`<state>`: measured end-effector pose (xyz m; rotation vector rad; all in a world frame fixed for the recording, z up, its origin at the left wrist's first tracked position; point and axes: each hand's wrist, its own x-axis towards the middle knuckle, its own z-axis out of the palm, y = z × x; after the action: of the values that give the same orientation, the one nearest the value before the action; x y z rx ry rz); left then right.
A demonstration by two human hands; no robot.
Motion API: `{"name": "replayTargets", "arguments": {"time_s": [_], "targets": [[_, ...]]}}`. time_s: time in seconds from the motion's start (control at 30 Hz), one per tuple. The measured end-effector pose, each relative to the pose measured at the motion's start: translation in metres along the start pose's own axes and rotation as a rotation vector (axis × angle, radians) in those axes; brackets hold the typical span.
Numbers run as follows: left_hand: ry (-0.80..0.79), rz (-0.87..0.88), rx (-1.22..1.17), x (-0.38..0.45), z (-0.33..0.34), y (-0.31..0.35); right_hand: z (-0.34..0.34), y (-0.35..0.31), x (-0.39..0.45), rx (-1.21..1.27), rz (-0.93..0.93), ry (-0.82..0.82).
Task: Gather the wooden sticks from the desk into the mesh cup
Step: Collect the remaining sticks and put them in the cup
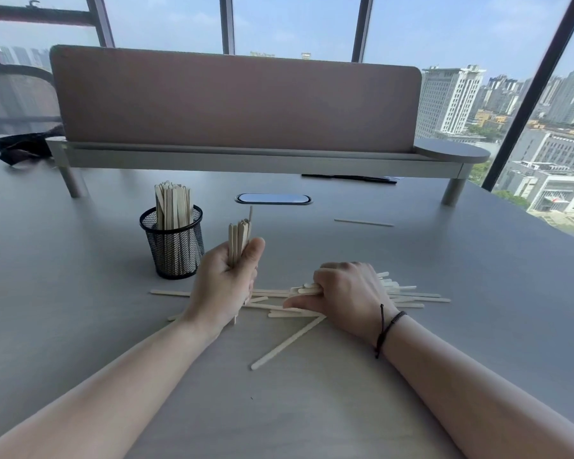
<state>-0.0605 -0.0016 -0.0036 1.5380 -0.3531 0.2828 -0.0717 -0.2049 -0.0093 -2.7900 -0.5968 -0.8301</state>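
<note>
Both hands are clenched on pale flat wooden sticks: the left hand (227, 281) should square its upright bundle (239, 238) before lowering it into the black wire-mesh cup (174, 241), while the right hand (345, 293) gathers the scattered heap (408, 294).

Left hand (227, 283) raised, fist closed upright, right hand (347, 291) knuckles up, fingers curled
</note>
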Motion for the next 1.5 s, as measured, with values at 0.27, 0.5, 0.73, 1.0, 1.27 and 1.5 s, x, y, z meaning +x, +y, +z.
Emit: {"name": "replayTargets", "arguments": {"time_s": [0.27, 0.5, 0.73, 1.0, 1.27, 1.5], "targets": [[0.034, 0.024, 0.042, 0.001, 0.000, -0.001, -0.014, -0.004, 0.004, 0.136, 0.123, 0.187], [-0.044, -0.079, 0.001, 0.001, -0.004, -0.005, -0.049, -0.030, 0.024, 0.729, 0.284, 0.331], [-0.024, -0.078, -0.081, 0.000, -0.006, 0.002, -0.063, -0.066, 0.063, 1.280, 0.310, 0.254], [0.000, -0.024, -0.052, 0.000, -0.007, 0.008, -0.018, -0.068, 0.055, 1.355, 0.512, 0.106], [-0.012, -0.070, -0.053, 0.000, -0.007, 0.006, -0.005, -0.064, 0.048, 1.339, 0.677, 0.063], [0.025, -0.215, -0.141, 0.003, -0.008, 0.020, -0.015, -0.073, 0.070, 1.516, 0.772, 0.044]]}}
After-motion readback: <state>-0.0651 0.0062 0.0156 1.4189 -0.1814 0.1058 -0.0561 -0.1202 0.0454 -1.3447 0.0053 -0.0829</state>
